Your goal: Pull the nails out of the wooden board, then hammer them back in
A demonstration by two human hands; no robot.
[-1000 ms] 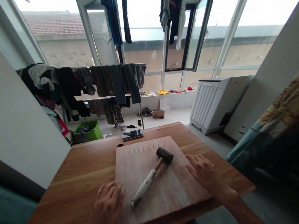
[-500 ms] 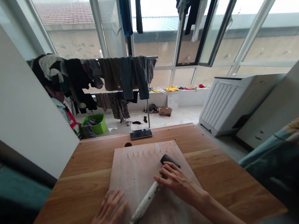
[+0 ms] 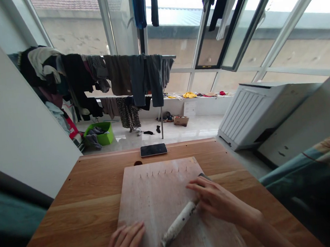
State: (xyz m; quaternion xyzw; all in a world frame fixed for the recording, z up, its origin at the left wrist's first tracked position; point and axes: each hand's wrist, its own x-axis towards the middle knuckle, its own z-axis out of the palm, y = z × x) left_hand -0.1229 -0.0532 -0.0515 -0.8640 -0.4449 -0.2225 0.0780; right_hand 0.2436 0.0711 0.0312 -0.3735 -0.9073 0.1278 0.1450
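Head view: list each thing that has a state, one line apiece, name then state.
Mallet: lying on the board, right hand on its head end.
Right hand: laid over the mallet, grip unclear.
Left hand: flat on the board, open.
Board: flat on the table.
Nails: standing in a row, not driven in.
Phone: screen dark, lying flat.
Window: swung open.

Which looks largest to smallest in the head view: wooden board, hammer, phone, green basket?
1. Wooden board
2. Hammer, partly under the right hand
3 and 4. Green basket and phone look alike; the basket is farther away, so unsure.
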